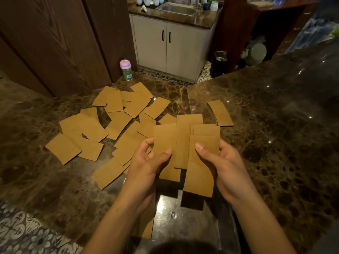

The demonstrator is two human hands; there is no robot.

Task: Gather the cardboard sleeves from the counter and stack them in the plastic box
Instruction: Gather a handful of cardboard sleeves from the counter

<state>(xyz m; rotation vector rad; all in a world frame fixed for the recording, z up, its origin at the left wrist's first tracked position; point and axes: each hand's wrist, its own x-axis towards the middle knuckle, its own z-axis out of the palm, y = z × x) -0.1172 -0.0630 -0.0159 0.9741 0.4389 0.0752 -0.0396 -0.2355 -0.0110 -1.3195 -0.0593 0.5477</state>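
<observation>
Both my hands hold a fan of brown cardboard sleeves (185,142) upright above the marble counter (266,143). My left hand (146,164) pinches the left sleeves between thumb and fingers. My right hand (225,167) grips the right ones, thumb on the front. Directly below them sits the clear plastic box (183,222), shiny and partly hidden by my arms; a sleeve (147,230) shows at its left side. Several loose sleeves (113,125) lie scattered on the counter to the left and behind. A small neat stack of sleeves (220,113) lies to the right.
A bottle with a pink lid (126,70) stands at the back of the counter by the dark wooden panel (55,43). Beyond the counter gap are a white cabinet (170,48) with a steel sink (178,9) and a black bin (219,63). Patterned floor tiles (22,231) show at lower left.
</observation>
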